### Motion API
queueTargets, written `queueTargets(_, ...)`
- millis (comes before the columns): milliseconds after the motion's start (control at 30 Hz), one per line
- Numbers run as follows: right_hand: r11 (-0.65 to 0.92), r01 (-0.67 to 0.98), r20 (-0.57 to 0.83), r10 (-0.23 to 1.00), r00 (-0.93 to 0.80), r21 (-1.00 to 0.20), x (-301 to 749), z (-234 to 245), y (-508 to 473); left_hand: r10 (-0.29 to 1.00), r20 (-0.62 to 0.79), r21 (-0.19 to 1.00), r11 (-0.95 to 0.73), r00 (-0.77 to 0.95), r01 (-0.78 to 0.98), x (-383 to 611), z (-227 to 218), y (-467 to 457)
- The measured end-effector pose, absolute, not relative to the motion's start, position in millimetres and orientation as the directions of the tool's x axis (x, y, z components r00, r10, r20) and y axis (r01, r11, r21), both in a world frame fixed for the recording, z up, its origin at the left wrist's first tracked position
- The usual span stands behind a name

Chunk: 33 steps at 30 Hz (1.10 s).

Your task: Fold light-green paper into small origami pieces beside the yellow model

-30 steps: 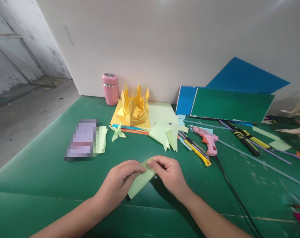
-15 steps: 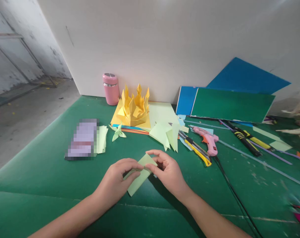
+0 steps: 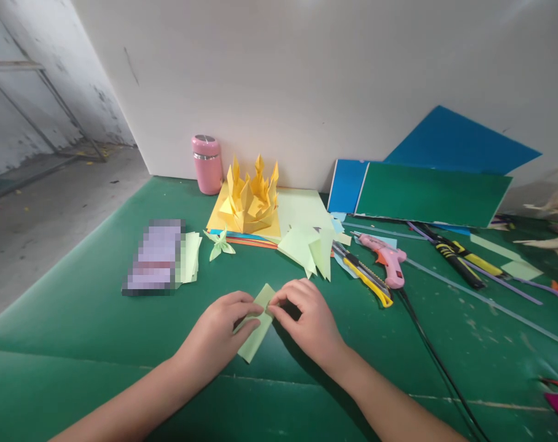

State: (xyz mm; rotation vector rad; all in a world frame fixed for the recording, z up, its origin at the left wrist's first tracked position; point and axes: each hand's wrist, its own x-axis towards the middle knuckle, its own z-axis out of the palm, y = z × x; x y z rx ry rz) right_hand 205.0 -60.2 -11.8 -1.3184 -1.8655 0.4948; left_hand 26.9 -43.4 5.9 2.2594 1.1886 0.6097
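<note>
Pale green paper [image 3: 253, 344], folded to a narrow strip, lies slantwise between my two hands, just below the centre of the frame. My right hand [image 3: 309, 316] pinches its right edge between thumb and forefinger. The thumb and fingertips of my left hand [image 3: 226, 325] lie over its left side, parted from each other; whether they grip or merely steady it, I cannot tell. The step in hand appears to be folding or creasing; the next move probably calls for aligning the edges and running a fingertip firmly along the fold. The strip's upper and lower ends protrude beyond my fingers. Green tabletop [image 3: 99, 368] extends toward the lower left, giving room to turn the strip; at right, the utility knife [image 3: 366, 279] and glue gun [image 3: 391, 264] limit sideways movement.
</note>
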Motion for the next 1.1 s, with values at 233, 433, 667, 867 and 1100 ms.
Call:
queueTargets(233,0.419,0.654,0.357,0.904,-0.235,-0.630,203.4,-11.8,-61.5,0.846,0.126,0.631,-0.472,0.519,0.616,27.9,9.1,-43.3)
queueTargets(433,0.410,0.649,0.335,0.910,-0.244,-0.641,203.1,-12.1,-61.3,0.864,0.088,0.675,-0.418,0.496,0.609,25.9,8.3,-39.8)
queueTargets(667,0.359,0.634,0.266,0.933,-0.242,-0.685,205.0,-12.3,-59.8,0.909,0.075,0.752,-0.321,0.409,0.575,21.9,6.8,-37.4)
queueTargets(867,0.385,0.600,0.291,0.923,-0.253,-0.702,206.3,-14.7,-60.2,0.951,-0.034,0.788,-0.164,0.308,0.594,21.6,7.6,-37.1)
queueTargets(1100,0.483,0.653,0.394,0.871,-0.292,-0.584,207.2,-16.1,-62.6,0.947,0.015,0.739,-0.226,0.320,0.634,22.1,13.3,-38.4)
